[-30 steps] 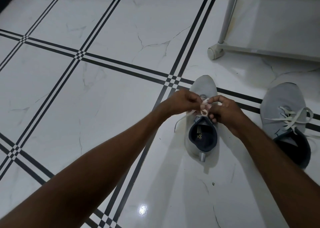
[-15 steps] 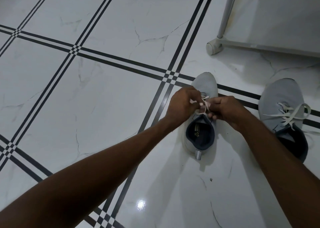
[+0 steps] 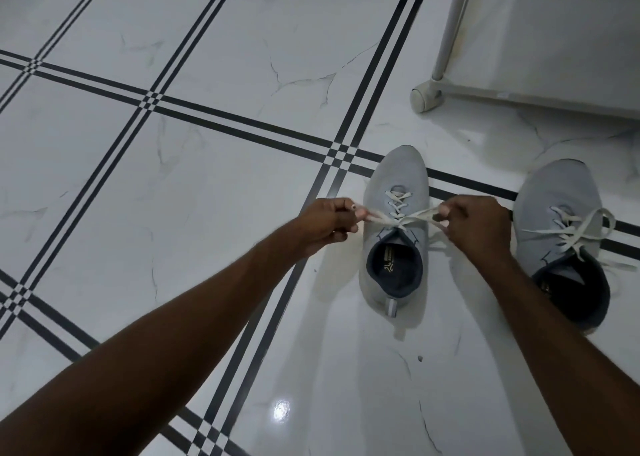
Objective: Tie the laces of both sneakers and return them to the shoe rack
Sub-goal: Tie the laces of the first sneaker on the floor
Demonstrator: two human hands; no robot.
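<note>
A grey sneaker point(image 3: 398, 175) with a dark lining stands on the floor, toe pointing away from me. Its white laces point(image 3: 398, 218) are stretched taut to both sides across the tongue. My left hand point(image 3: 325, 222) pinches the lace to the left of the shoe. My right hand point(image 3: 474, 223) pinches the lace to the right of it. A second grey sneaker point(image 3: 554, 192) sits to the right, partly behind my right forearm, its white laces point(image 3: 581, 227) in a bow with loose ends trailing right.
The white shoe rack point(image 3: 446, 36) stands at the upper right, with a round foot point(image 3: 424, 99) on the floor and a low shelf behind it. The floor is glossy white marble tile with black stripe bands point(image 3: 242, 123).
My hands were bunched together over the tongue of the left sneaker. Now they have pulled apart to either side, drawing the laces tight.
</note>
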